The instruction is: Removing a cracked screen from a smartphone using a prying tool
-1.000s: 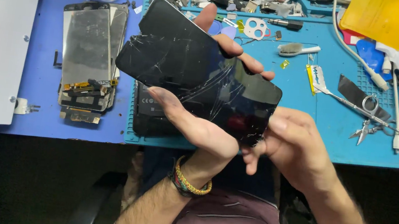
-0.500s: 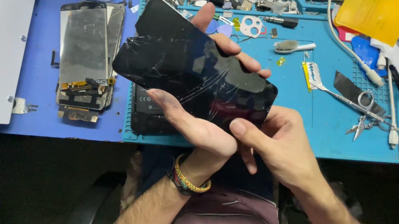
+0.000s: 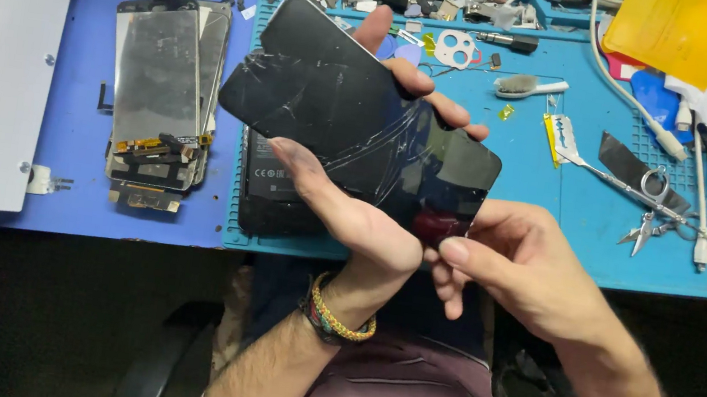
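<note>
Holding the cracked black phone screen (image 3: 352, 139) above the near edge of the teal work mat (image 3: 538, 182), I have my left hand (image 3: 360, 218) clasped round it, thumb lying across the glass and fingertips showing past its far edge. My right hand (image 3: 517, 266) pinches the screen's near right corner between thumb and forefinger. A dark phone body (image 3: 268, 192) lies under the screen on the mat. Left of it, apart, a stack of stripped display panels (image 3: 162, 96) sits on the blue mat (image 3: 93, 37). Scissors (image 3: 645, 196) lie to the right, with bare mat between them and my hands.
</note>
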